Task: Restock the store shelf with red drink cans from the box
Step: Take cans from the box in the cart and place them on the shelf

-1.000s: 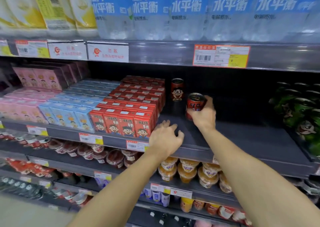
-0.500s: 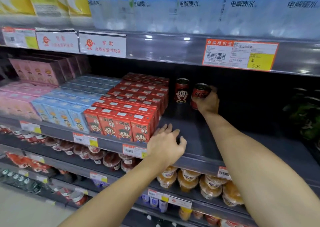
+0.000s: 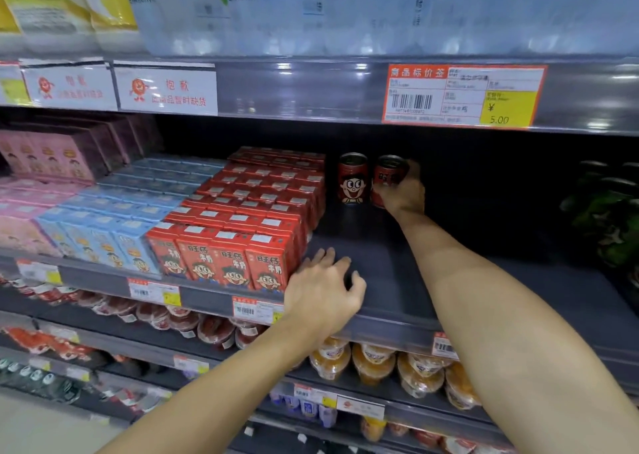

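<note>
Deep at the back of the dark grey shelf (image 3: 387, 267) stands a red drink can (image 3: 352, 178) with a cartoon face. Right beside it is a second red can (image 3: 388, 177), and my right hand (image 3: 404, 194) grips it from the right side, arm stretched far in. The two cans nearly touch. My left hand (image 3: 325, 292) rests on the shelf's front edge with fingers spread, holding nothing. The box of cans is out of view.
Red milk cartons (image 3: 238, 246) fill the shelf left of the cans, then blue cartons (image 3: 100, 232) and pink cartons (image 3: 31, 211). Green cans (image 3: 605, 218) stand at far right. Water bottles (image 3: 345, 7) sit above, jelly cups (image 3: 373, 363) below.
My right hand has carried the second can further back into the shelf, up beside the first can. My left hand has stayed on the shelf edge. The camera has moved closer.
</note>
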`<state>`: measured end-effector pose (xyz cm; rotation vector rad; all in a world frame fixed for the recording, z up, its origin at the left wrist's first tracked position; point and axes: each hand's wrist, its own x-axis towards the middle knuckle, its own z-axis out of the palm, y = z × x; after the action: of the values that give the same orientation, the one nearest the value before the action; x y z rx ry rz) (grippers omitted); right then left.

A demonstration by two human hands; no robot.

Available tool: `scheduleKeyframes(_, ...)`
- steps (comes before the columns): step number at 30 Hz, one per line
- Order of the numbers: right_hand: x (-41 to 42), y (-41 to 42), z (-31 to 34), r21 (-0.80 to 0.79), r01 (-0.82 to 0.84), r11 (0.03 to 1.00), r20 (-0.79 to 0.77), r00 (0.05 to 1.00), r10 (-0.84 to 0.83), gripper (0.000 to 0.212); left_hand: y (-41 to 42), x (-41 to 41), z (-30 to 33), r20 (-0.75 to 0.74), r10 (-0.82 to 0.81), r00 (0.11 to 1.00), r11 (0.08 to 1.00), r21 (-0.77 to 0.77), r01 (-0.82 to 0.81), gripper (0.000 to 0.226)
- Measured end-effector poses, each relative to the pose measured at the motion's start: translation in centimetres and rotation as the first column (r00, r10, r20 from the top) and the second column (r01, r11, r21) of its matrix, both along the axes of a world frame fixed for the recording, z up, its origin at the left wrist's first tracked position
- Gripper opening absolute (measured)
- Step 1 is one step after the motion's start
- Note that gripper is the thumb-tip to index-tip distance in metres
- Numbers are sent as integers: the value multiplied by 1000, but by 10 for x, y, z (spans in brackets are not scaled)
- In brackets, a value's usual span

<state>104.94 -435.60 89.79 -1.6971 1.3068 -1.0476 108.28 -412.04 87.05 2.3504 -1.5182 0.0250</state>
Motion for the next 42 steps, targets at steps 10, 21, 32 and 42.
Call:
scheduleKeyframes(10,-57,76,22,195,-273,942,-472,816,335,64,-2,2,-1,19,4,1000,1000,-4,-4,47)
scheduleKeyframes(21,-108,179,-4,97,-339,936,-821,503,268,74,4,-2,7,-56,-4,998,1000,10,5,48)
scheduleKeyframes(32,-106,192,-24,-101,-284,954,-805,587,89,61,15,-21,12,-60,28,998,998,60,-24,40)
scheduleKeyframes(42,-127,251,-43,-276,-363,890,-752,658,35,57,85,-35,-20,173,-132,976,990,-34,140,57)
